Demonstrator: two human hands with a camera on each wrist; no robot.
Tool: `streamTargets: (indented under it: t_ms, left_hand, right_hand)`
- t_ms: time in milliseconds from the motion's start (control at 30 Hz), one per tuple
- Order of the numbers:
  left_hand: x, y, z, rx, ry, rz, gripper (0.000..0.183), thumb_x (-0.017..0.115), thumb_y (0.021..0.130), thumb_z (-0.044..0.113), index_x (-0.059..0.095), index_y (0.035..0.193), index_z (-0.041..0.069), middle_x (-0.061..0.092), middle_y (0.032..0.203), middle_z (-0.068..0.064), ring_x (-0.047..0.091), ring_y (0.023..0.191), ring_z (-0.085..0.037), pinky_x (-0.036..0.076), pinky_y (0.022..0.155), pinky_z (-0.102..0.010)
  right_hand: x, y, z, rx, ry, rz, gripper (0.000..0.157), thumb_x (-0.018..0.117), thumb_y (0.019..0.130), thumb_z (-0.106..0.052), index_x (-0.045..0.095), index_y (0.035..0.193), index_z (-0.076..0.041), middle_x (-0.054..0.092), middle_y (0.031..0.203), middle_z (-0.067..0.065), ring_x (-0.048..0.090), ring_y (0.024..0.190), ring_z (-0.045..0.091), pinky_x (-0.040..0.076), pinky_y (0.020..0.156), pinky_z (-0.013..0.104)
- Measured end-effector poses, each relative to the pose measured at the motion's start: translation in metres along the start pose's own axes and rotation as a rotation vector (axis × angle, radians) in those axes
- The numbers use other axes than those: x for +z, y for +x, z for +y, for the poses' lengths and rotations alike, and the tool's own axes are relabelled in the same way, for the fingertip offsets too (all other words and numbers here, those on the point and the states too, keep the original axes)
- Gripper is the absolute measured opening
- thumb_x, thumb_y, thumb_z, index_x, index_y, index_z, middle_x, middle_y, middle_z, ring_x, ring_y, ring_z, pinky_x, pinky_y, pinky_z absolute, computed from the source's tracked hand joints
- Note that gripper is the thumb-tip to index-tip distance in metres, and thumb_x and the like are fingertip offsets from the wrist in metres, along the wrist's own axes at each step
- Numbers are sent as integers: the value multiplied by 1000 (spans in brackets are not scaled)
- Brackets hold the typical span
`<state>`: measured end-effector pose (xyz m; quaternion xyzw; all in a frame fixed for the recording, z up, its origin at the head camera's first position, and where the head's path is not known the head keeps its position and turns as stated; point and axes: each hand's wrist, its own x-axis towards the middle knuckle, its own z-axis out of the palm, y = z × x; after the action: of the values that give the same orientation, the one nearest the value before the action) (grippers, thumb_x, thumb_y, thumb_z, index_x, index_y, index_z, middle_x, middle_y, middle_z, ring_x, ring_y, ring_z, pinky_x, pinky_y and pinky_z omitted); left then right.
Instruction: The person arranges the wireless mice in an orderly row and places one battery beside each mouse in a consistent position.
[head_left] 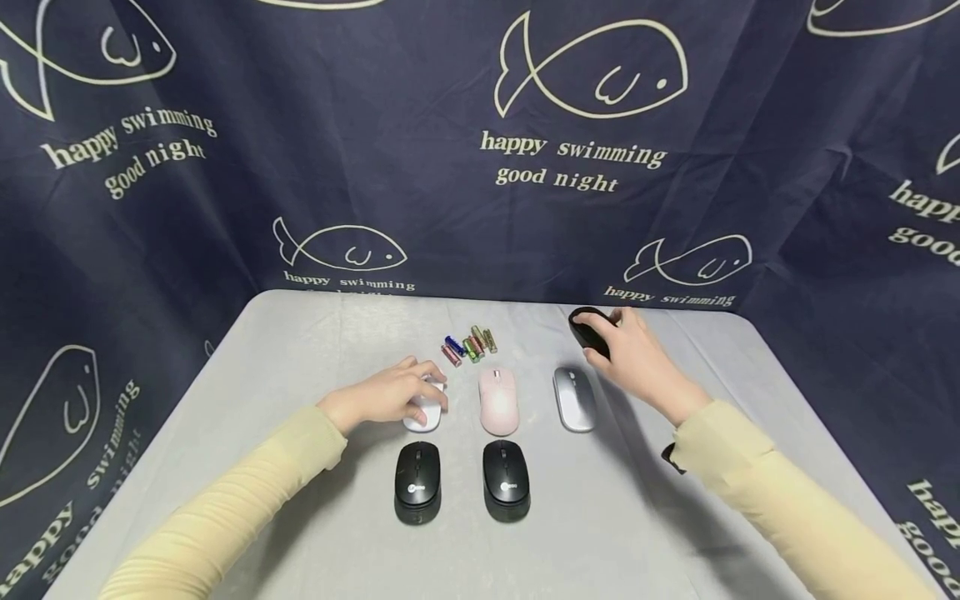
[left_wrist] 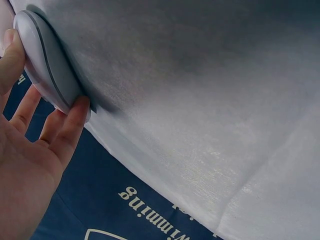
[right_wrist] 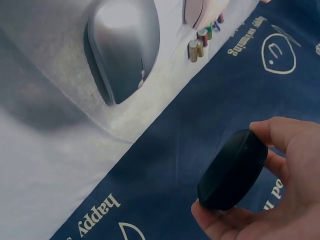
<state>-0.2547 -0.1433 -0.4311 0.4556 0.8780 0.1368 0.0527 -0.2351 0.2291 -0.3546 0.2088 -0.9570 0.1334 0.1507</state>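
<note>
My left hand (head_left: pixel 390 392) grips a white computer mouse (head_left: pixel 429 412) on the left of the table, thumb on one side and fingers on the other. In the left wrist view that mouse (left_wrist: pixel 47 62) shows its pale side with a dark seam line. Over at the back right, my right hand (head_left: pixel 637 354) holds a black mouse (head_left: pixel 587 336) by its edges, raised above the tabletop. Its dark body (right_wrist: pixel 231 172) is pinched between thumb and fingertips in the right wrist view. Just in front of that hand lies a silver mouse (head_left: pixel 575 404).
A pink mouse (head_left: pixel 498 404) lies between the white and silver ones. Nearer the front are two black mice, one left (head_left: pixel 417 475) and one right (head_left: pixel 506 473). Several batteries (head_left: pixel 474 346) are clustered behind the pink mouse. Navy fish-print cloth (head_left: pixel 450 192) hangs behind the pale table (head_left: pixel 465 558).
</note>
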Motion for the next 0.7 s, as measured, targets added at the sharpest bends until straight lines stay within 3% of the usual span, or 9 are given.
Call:
streamTargets:
  t_ms: [700]
  left_hand:
    - [-1,0,1,-4,-9,-5,35,75,72,27,71,107,26,55,126,-5,45,97,-22,42,80,-34]
  right_hand:
    - [-12,-55,-31,1,37,89,47,69,82,-17,54,127,-19,46,101,25,49,86,38,43,71,52]
